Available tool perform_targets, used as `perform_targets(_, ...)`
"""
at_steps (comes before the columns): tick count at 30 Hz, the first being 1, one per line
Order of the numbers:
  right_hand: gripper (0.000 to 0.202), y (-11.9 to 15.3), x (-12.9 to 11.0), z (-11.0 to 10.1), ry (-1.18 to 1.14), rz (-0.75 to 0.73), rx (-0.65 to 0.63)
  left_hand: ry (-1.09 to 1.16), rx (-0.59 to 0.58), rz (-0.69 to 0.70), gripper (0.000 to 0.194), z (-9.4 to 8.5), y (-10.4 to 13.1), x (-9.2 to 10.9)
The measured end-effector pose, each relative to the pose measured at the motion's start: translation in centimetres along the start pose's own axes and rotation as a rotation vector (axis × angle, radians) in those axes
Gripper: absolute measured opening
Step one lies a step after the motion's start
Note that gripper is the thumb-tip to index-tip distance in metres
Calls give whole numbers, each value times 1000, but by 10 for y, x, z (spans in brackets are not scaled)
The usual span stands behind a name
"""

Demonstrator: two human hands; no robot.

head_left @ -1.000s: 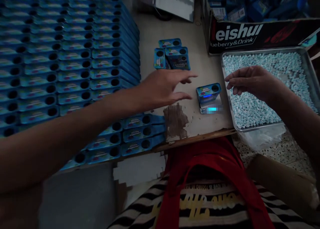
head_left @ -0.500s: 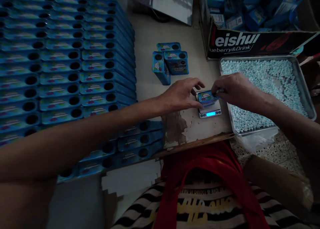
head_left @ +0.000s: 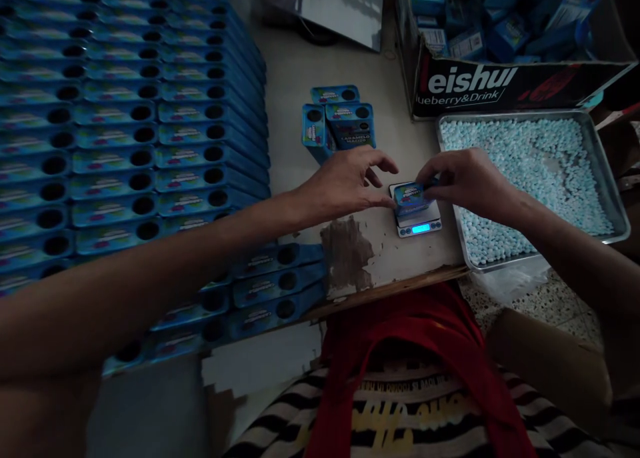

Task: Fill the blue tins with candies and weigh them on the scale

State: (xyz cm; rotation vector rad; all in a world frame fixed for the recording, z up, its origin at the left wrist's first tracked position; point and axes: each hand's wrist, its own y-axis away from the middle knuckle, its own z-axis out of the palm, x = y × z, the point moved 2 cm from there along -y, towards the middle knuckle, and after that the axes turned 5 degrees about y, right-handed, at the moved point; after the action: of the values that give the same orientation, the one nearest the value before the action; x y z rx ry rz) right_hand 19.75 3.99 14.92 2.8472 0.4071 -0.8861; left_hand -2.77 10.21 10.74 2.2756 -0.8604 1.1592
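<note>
A small blue box [head_left: 410,197] sits on a little digital scale [head_left: 419,225] with a lit display, near the table's front edge. My left hand [head_left: 345,181] grips the box's left end with thumb and fingers. My right hand [head_left: 463,181] pinches its right end, fingertips at the box's top. To the right, a metal tray [head_left: 607,185] holds a heap of pale blue candies [head_left: 525,171]. Three more blue boxes [head_left: 340,121] stand just behind my left hand.
Long stacked rows of the same blue boxes [head_left: 125,131] fill the table's left half. A cardboard carton [head_left: 500,85] with loose blue boxes stands at the back right. A worn patch [head_left: 347,251] marks the table front. A red strap [head_left: 425,351] and striped shirt lie below.
Both hands came together onto the box on the scale: the left hand drew in from hovering open, the right left the candy tray and took the box's right end.
</note>
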Motion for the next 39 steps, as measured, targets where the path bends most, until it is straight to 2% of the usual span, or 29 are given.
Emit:
perform_targets(3,14,2,16,-10,-150,79,71,-18,-1,-31,61,-2,0,-1)
perform_targets(6,18,21,57,-23,-105,189,156,-25,11,-63,56,-9,2,-9)
perform_targets(7,20,31,73,-24,-23,216,145,-25,14,-76,54,-11,3,-12)
perform_targets(9,32,53,103,-19,205,227,42,-26,18,-108,50,-14,3,-18)
perform_targets(12,58,80,130,3,541,163,-93,-27,10,-136,50,-12,-1,-17)
perform_targets(14,51,89,136,15,654,144,-126,-48,-6,-118,50,-8,-6,-11)
perform_targets(16,38,92,140,19,640,170,-149,-94,-12,-74,51,-5,-10,-4)
perform_targets(19,24,93,147,8,389,260,-75,-167,-24,-63,58,-10,-11,0)
perform_targets(23,20,93,160,-11,-264,481,152,-214,-146,-160,73,-22,-1,-5)
perform_targets(26,32,93,163,-9,-761,610,115,-229,-249,-212,80,-25,7,-5)
perform_targets(28,40,92,162,-4,-985,646,87,-224,-292,-237,84,-22,8,-3)
perform_targets(30,41,91,159,0,-1059,669,105,-215,-308,-252,89,-19,6,-2)
perform_targets(32,39,88,155,2,-1030,682,115,-190,-307,-260,92,-17,3,-1)
perform_targets(34,43,83,147,2,-1036,672,74,-156,-305,-261,90,-17,0,-1)
perform_targets(37,48,69,123,-1,-1070,556,28,-127,-321,-247,90,-19,-2,-3)
perform_targets(39,47,56,101,-5,-983,433,28,-124,-332,-231,92,-21,-2,-7)
